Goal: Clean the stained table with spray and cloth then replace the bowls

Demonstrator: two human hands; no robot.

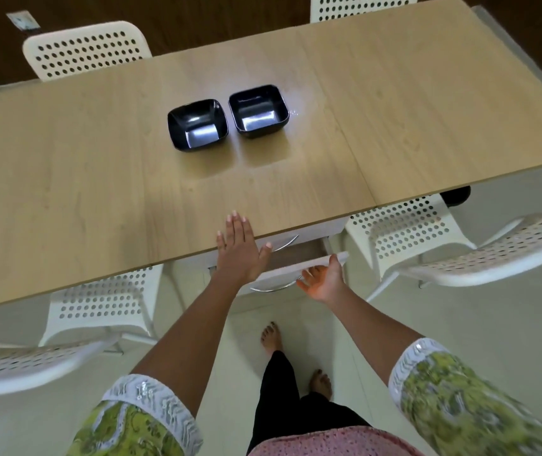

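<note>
Wooden table (98, 179) edge: left hand (238, 248) flat; bowls (226, 118) mid-table.

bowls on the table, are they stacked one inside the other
No, the left bowl and the right bowl sit side by side on the table with a narrow gap between them.

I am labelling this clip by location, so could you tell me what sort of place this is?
Most likely a home dining area: a long wooden table with white perforated chairs tucked around it, and two black square bowls set on top.
</note>
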